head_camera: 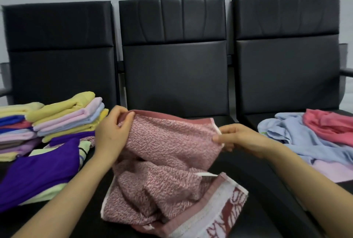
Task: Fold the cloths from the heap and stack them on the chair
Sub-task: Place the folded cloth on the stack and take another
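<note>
A speckled dusty-pink towel (172, 142) with a red-and-white patterned border lies crumpled over the middle chair seat (248, 170). My left hand (112, 130) grips its upper left corner, and my right hand (235, 138) pinches its upper right corner by the white hem. The top edge is stretched between both hands while the lower part sags in folds. On the left chair sit two stacks of folded cloths (65, 119) in yellow, pink, blue and purple. The unfolded heap (305, 134) of light blue, coral and pale pink cloths lies on the right chair.
Three black padded chairs (173, 56) stand side by side against a pale wall. A purple cloth with light green parts (40, 172) lies spread at the front of the left seat. An armrest (346, 71) sticks out at the far right.
</note>
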Available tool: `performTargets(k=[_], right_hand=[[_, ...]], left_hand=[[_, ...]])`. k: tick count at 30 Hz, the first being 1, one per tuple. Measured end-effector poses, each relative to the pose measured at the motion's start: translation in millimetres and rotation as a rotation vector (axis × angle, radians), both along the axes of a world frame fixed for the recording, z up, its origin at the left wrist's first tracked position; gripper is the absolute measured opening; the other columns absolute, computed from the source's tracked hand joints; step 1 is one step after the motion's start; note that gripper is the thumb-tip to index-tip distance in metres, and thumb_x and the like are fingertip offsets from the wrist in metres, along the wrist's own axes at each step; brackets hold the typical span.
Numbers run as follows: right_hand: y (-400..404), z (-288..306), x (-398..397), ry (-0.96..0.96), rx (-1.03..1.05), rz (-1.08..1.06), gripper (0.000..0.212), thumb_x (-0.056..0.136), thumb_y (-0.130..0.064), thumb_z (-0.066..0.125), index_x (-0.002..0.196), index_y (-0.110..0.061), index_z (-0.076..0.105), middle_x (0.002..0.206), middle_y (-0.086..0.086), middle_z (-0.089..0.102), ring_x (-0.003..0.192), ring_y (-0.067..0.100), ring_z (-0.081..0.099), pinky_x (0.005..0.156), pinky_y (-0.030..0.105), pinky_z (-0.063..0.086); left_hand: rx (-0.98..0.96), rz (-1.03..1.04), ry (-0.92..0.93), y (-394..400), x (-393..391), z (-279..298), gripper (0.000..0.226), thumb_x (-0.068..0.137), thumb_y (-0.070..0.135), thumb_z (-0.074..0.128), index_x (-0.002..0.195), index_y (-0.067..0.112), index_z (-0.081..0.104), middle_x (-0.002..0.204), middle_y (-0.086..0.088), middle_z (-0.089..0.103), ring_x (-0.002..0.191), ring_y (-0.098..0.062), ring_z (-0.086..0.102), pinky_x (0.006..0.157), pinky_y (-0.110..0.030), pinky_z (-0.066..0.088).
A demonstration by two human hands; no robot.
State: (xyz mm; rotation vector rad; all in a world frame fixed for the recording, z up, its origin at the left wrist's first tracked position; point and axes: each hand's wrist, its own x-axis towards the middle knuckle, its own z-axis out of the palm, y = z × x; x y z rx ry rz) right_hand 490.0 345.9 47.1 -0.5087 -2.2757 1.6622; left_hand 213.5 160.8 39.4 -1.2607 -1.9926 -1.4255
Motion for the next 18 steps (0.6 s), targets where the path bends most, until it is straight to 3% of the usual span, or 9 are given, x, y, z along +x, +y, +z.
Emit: performTargets(k=[2,4,6,7,9,11,14,16,18], right_hand=[[6,-7,-1,0.166,-0.200,-0.093,0.033,0.077,-0.030,0.072,0.097,-0.004,0.067,0.092,0.010,0.069,0.087,0.023,0.067,0.082,0.030,0.056],[5,-7,-5,0.309,-0.339,-0.168,0.025,0.085,-0.025,0.059,0.104,-0.008,0.062,0.089,0.010,0.067,0.080,0.021,0.068,0.071,0.031,0.058],[2,1,-10,0.396,-0.276,-0.309,0.015,0.094,-0.022,0.053,0.096,-0.011,0.063,0.073,0.005,0.059,0.059,0.014,0.057,0.050,0.022,0.048],[4,6,-12,0.433,-0.238,-0.380,0.017,0.096,-0.021,0.052,0.093,-0.011,0.066,0.071,0.004,0.059,0.058,0.014,0.056,0.047,0.021,0.046],[10,25,-18,0.500,-0.217,-0.462,0.019,0.097,-0.020,0.055,0.092,-0.010,0.070,0.081,0.004,0.069,0.071,0.014,0.065,0.059,0.023,0.052],[26,43,-30,0.511,-0.186,-0.569,0.016,0.094,-0.020,0.060,0.088,-0.012,0.072,0.088,0.004,0.072,0.080,0.014,0.067,0.068,0.027,0.052],[67,62,-54,0.349,0.155,-0.875,0.013,0.091,-0.020,0.060,0.086,-0.016,0.071,0.092,0.001,0.070,0.091,0.019,0.064,0.075,0.029,0.047],[88,63,-66,0.118,0.454,-1.019,0.022,0.092,-0.020,0.054,0.109,-0.016,0.066,0.112,0.006,0.066,0.107,0.027,0.059,0.082,0.033,0.044],[93,53,-72,-0.065,0.526,-1.049,0.037,0.092,-0.020,0.052,0.129,-0.011,0.054,0.129,0.016,0.055,0.122,0.036,0.048,0.092,0.038,0.041]], left_hand=[[-0.038,-0.056,0.046,-4,-5,1,0.008,0.094,0.022,0.059,0.087,0.024,0.057,0.079,0.013,0.060,0.077,-0.003,0.057,0.065,-0.023,0.044],[-0.138,-0.150,0.116,-7,-7,0,0.007,0.092,0.030,0.058,0.087,0.033,0.055,0.081,0.017,0.060,0.080,0.001,0.057,0.066,-0.020,0.044],[-0.211,-0.205,0.137,-6,-6,1,0.015,0.086,0.047,0.048,0.088,0.035,0.056,0.081,0.017,0.062,0.083,0.002,0.058,0.066,-0.024,0.047],[-0.205,-0.216,0.130,-4,-7,5,0.024,0.085,0.050,0.044,0.089,0.032,0.059,0.082,0.015,0.064,0.083,0.000,0.059,0.068,-0.028,0.048],[-0.118,-0.201,0.127,9,-11,24,0.029,0.085,0.050,0.044,0.091,0.027,0.062,0.083,0.010,0.065,0.080,-0.006,0.060,0.071,-0.032,0.049],[-0.079,-0.127,0.223,31,-18,50,0.020,0.091,0.041,0.050,0.093,0.026,0.063,0.086,0.009,0.066,0.080,-0.010,0.060,0.071,-0.035,0.048],[-0.175,0.040,0.380,77,-36,85,0.015,0.097,0.031,0.051,0.102,0.024,0.063,0.096,0.006,0.065,0.086,-0.016,0.059,0.070,-0.034,0.043],[-0.376,0.203,0.500,107,-48,92,0.023,0.097,0.028,0.050,0.117,0.022,0.061,0.109,-0.001,0.060,0.101,-0.022,0.055,0.081,-0.037,0.041],[-0.555,0.326,0.528,130,-50,81,0.040,0.094,0.024,0.051,0.134,0.024,0.049,0.125,-0.005,0.049,0.118,-0.025,0.044,0.098,-0.038,0.034]])
